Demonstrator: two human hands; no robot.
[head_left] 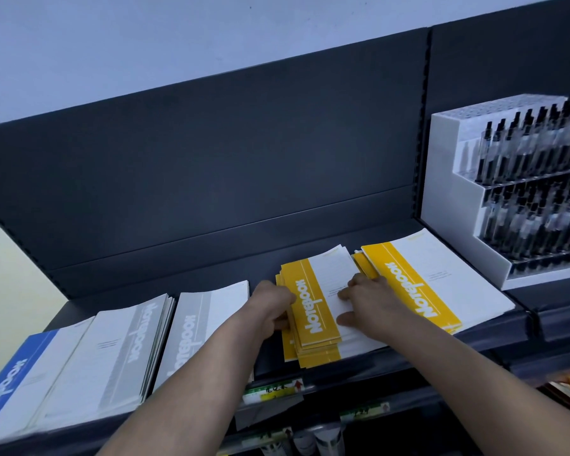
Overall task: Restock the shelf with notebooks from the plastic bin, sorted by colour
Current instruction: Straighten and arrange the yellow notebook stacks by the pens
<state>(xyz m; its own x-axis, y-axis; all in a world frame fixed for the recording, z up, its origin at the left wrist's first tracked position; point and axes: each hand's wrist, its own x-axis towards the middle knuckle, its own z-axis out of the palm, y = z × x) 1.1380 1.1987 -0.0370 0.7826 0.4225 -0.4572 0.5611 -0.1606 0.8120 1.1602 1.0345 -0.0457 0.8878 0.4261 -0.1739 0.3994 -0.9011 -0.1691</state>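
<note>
My left hand (274, 307) grips the yellow stack's (313, 311) spine edge, right hand (366, 299) flat on top; uneven squaring could fan it off the shelf (408, 357)

The shelf (165, 284) lies bare along its back, behind the grey notebooks (208, 327) and the yellow pile (313, 311). A narrow dark gap runs between those two piles. To the right, a second yellow pile (435, 281) sits just beside the white pen rack (458, 232), closing that end.
</note>
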